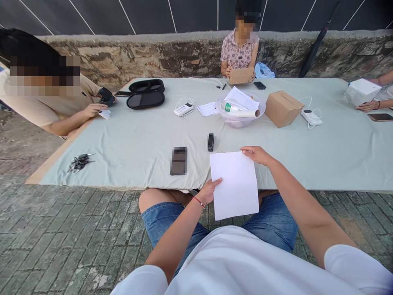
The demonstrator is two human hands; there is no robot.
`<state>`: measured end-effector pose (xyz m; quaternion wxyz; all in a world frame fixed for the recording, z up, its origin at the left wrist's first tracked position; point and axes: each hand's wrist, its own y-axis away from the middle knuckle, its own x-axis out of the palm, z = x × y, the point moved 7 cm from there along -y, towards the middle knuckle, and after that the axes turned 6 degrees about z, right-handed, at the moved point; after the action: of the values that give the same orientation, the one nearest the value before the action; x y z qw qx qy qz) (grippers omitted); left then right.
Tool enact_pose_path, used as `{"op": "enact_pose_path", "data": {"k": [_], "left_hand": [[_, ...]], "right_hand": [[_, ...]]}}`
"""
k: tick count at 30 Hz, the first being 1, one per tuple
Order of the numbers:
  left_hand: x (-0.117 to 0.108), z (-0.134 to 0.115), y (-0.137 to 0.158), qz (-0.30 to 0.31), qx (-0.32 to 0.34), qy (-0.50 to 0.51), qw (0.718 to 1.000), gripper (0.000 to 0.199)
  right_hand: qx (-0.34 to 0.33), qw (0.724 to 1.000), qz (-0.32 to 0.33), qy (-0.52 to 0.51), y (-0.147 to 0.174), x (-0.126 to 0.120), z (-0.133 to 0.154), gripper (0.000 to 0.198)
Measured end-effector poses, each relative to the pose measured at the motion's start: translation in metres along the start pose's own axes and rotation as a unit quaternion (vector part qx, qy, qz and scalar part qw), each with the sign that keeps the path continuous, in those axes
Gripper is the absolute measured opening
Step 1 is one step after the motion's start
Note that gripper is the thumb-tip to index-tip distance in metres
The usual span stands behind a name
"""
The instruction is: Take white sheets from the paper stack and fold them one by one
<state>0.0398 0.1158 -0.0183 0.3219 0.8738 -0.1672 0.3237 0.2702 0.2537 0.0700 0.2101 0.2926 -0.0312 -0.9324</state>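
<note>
A white sheet of paper (236, 188) is held up at the table's near edge, partly above my lap. My left hand (209, 191) pinches its left side, with the thumb lying on the front face and the other fingers hidden behind. At the upper right corner, my right hand (255, 155) grips the top edge between thumb and fingers. Just beyond the sheet lies a small black stapler-like object (210, 142). A dark phone-like object (178, 161), partly blurred out, rests to the left of the paper.
A plastic basin (238, 122) holding papers and a roll stands beyond, beside a cardboard box (283, 108). White corded devices (183, 109), an open black case (145, 100) and keys (81, 162) lie on the cloth-covered table (129, 139). Other people sit at left, far side and right, hands on objects.
</note>
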Motion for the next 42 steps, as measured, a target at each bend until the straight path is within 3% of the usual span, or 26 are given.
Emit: {"op": "enact_pose_path", "data": {"k": [6, 11, 14, 17, 24, 33, 37, 42], "left_hand": [[-0.004, -0.001, 0.005, 0.0, -0.017, 0.002, 1.0, 0.043], [-0.002, 0.004, 0.009, 0.03, -0.035, 0.003, 0.999, 0.043], [0.004, 0.008, 0.011, 0.053, -0.043, 0.005, 0.998, 0.043], [0.009, 0.013, 0.013, 0.076, -0.052, 0.007, 0.996, 0.043], [0.01, 0.022, 0.014, 0.094, -0.067, 0.02, 0.993, 0.046], [0.022, 0.017, 0.017, 0.106, -0.042, -0.013, 0.993, 0.058], [0.03, 0.013, 0.02, 0.108, -0.045, -0.055, 0.992, 0.06], [0.023, 0.014, 0.023, 0.106, -0.035, -0.056, 0.992, 0.058]], "right_hand": [[-0.008, 0.998, 0.056, 0.023, 0.003, 0.006, 0.005, 0.033], [-0.031, 0.982, 0.022, 0.186, -0.002, 0.006, 0.033, 0.029], [-0.077, 0.965, 0.057, 0.244, -0.003, 0.024, 0.07, 0.029], [-0.061, 0.95, 0.134, 0.276, 0.001, 0.049, 0.094, 0.036], [-0.021, 0.931, 0.17, 0.323, 0.006, 0.07, 0.102, 0.035], [-0.052, 0.961, 0.146, 0.231, 0.002, 0.063, 0.106, 0.028], [-0.054, 0.968, 0.174, 0.172, -0.003, 0.067, 0.11, 0.03], [-0.044, 0.972, 0.134, 0.188, -0.015, 0.062, 0.109, 0.028]]}}
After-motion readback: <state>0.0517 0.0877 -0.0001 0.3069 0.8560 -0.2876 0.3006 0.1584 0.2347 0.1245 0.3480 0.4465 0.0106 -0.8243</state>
